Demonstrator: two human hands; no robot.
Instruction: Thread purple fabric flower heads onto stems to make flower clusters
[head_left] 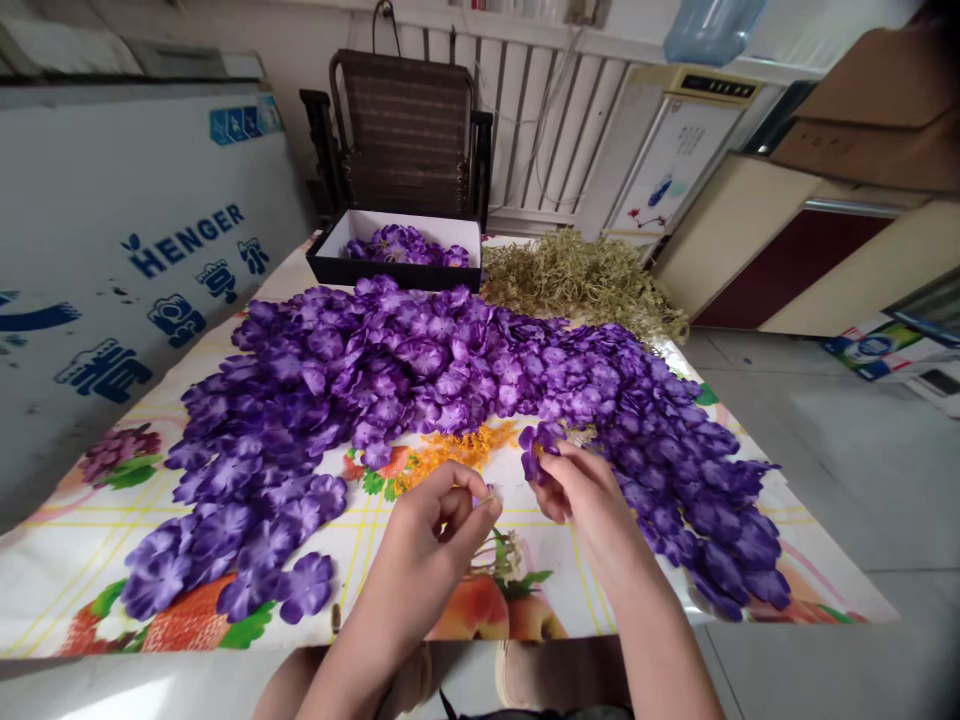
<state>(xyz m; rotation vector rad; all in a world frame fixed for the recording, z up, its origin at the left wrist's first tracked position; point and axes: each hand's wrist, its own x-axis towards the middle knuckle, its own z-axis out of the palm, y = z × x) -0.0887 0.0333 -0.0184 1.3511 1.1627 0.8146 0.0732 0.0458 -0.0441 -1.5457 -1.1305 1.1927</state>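
My right hand is closed around a purple artificial flower with a bit of yellow at its centre. To its left, my left hand is closed in a pinch; a tiny pale piece shows at the fingertips, too small to name. Just beyond the hands lies a small heap of orange stamen-like pieces. Purple fabric petals are piled in a wide arc around them on the table. Between my wrists, a few pale stem-like bits lie on the tablecloth.
Behind the petals stands a black box with more purple flowers inside. A bundle of olive-green artificial stems lies at the back right. The fruit-patterned tablecloth covers the table. Beyond are a folding chair, white freezer and water dispenser.
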